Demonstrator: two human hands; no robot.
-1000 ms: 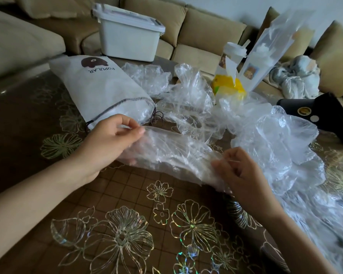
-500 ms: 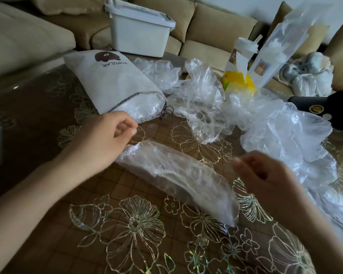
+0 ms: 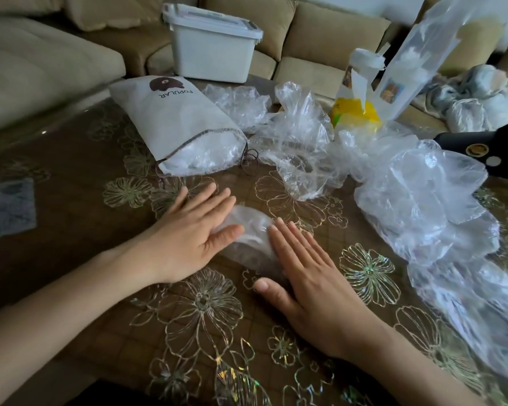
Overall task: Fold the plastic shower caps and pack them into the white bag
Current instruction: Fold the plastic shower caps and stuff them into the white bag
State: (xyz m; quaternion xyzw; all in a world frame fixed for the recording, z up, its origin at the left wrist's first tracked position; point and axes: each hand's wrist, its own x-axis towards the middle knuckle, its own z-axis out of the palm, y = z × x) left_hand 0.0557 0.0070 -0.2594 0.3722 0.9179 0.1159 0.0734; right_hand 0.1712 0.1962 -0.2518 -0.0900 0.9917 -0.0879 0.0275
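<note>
left grip [image 3: 188, 238]: bare hand, bare forearm [image 3: 56, 306] | right grip [image 3: 305, 276]: same | nails [image 3: 261, 285]: short, seemingly plain

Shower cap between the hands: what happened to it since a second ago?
Both hands let go of their pinch. The left hand and right hand now press flat on the cap. It went from stretched between them down onto the table and is squashed smaller. The bag, the loose caps and the box stayed put.
</note>
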